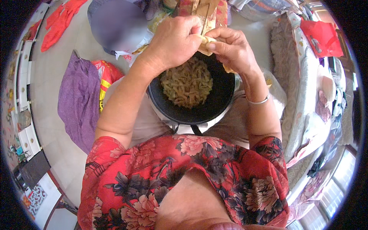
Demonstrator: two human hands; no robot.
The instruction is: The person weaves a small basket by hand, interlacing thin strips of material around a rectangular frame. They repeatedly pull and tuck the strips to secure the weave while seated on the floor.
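My left hand, its fingers curled, grips a pale yellowish piece at the upper middle. My right hand pinches the same piece between thumb and fingers, a silvery bangle on its wrist. The piece is at the lower end of a narrow metal tool, whose exact shape I cannot make out, against a light wooden board. Beneath my hands a black wok holds a heap of brownish shreds and rests between my legs.
A purple cloth and red-yellow bag lie left. Red fabric lies upper left, beside a blurred bluish object. A cushioned seat piled with cloths and a red bag lines the right. Cabinets line the far left.
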